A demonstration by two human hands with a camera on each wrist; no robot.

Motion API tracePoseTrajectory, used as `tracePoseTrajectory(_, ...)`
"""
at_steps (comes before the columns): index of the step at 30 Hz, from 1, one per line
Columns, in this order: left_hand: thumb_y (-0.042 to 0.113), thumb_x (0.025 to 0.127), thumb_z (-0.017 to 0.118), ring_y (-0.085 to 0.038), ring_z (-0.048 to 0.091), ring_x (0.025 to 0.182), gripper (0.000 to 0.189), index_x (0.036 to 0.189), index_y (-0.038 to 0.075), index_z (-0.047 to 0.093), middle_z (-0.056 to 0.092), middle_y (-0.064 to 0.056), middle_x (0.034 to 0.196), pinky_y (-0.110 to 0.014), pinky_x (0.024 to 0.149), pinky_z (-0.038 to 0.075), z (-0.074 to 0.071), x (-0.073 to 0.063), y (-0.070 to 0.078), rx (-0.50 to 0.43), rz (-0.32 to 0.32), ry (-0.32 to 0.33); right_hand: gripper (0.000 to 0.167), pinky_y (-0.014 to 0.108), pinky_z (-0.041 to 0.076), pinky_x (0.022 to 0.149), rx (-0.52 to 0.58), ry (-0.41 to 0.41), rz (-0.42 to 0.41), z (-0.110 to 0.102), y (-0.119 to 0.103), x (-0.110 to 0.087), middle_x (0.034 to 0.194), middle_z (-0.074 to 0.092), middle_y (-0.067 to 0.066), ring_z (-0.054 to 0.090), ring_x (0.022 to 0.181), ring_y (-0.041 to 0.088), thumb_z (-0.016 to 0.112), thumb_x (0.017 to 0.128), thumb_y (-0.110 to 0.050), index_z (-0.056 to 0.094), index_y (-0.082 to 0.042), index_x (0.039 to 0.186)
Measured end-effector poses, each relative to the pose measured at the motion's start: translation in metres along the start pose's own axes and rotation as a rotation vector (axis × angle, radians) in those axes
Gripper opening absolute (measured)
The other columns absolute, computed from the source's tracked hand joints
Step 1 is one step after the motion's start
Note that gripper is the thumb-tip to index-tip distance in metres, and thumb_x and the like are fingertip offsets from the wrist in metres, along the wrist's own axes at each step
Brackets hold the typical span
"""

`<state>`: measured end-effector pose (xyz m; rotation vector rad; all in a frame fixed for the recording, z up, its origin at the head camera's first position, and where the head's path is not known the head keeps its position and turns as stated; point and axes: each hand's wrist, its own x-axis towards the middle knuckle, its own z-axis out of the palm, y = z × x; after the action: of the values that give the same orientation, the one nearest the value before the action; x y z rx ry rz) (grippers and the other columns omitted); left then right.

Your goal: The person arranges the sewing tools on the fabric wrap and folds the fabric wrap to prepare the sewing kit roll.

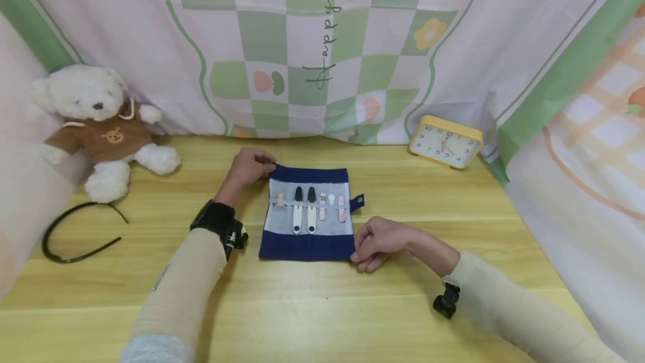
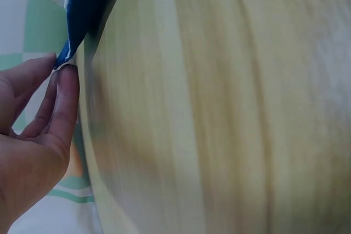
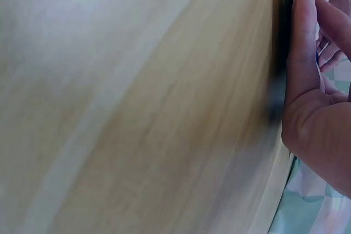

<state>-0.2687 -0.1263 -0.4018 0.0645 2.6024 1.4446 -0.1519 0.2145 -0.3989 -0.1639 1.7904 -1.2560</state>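
In the head view, a navy pouch (image 1: pixel 304 246) lies unfolded on the wooden table (image 1: pixel 302 312), its pale lining facing up. A light band crosses the lining and holds two white tools with black ends (image 1: pixel 298 218), pink pieces (image 1: pixel 341 213), a small white piece (image 1: pixel 331 199) and a tan piece (image 1: pixel 279 200). A navy tab (image 1: pixel 357 202) with a snap sticks out from the pouch's right edge. The left hand (image 1: pixel 249 167) pinches the pouch's far left corner; the right hand (image 1: pixel 380 240) grips its near right corner. Far to the left of the pouch sits a white teddy bear (image 1: pixel 113 139) in a brown top, with a black headband (image 1: pixel 44 238) in front of the bear. Beyond the pouch on the right stands a yellow clock (image 1: pixel 445 144), and behind the pouch hangs a checked curtain (image 1: pixel 327 43).

In the left wrist view, thumb and fingers meet on the pouch's corner, and the blue cloth rises from the fingertips (image 2: pixel 67 78) at a slant.

In the right wrist view, a bit of the pouch's blue cloth shows at the end of the finger, near the upper edge; most of the pouch is hidden.
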Motion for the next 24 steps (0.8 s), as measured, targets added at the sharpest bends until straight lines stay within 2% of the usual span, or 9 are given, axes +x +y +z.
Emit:
tracePoseTrajectory(9, 0.003, 0.096, 0.068, -0.029, 0.071, 0.099, 0.026, 0.121, -0.001, 0.072, 0.070, -0.020, 0.119, -0.031, 0.081, 0.058, 0.001, 0.001, -0.003, -0.027, -0.024, -0.009, 0.010, 0.031, 0.061, 0.066, -0.021, -0.011, -0.007, -0.003, 0.000, 0.000, 0.082, 0.073, 0.022, 0.074, 0.071, 0.022, 0.074, 0.088, 0.000, 0.067, 0.006, 0.087)
tracePoseTrajectory(18, 0.005, 0.096, 0.068, -0.029, 0.071, 0.097, 0.024, 0.119, -0.002, 0.072, 0.070, -0.020, 0.115, -0.036, 0.085, 0.057, -0.011, -0.008, -0.005, 0.065, -0.013, -0.036, 0.008, 0.032, 0.061, 0.068, -0.042, -0.013, -0.012, -0.015, -0.003, 0.000, 0.084, 0.074, 0.021, 0.074, 0.074, 0.021, 0.073, 0.089, 0.000, 0.068, 0.007, 0.091)
tracePoseTrajectory(24, 0.007, 0.095, 0.069, -0.029, 0.069, 0.094, 0.021, 0.113, -0.002, 0.074, 0.072, -0.017, 0.105, -0.039, 0.085, 0.054, -0.024, -0.013, -0.009, 0.148, 0.012, -0.066, 0.014, 0.032, 0.061, 0.071, -0.050, -0.001, -0.035, -0.030, -0.007, -0.003, 0.086, 0.074, 0.018, 0.074, 0.076, 0.020, 0.071, 0.091, 0.000, 0.069, 0.010, 0.101)
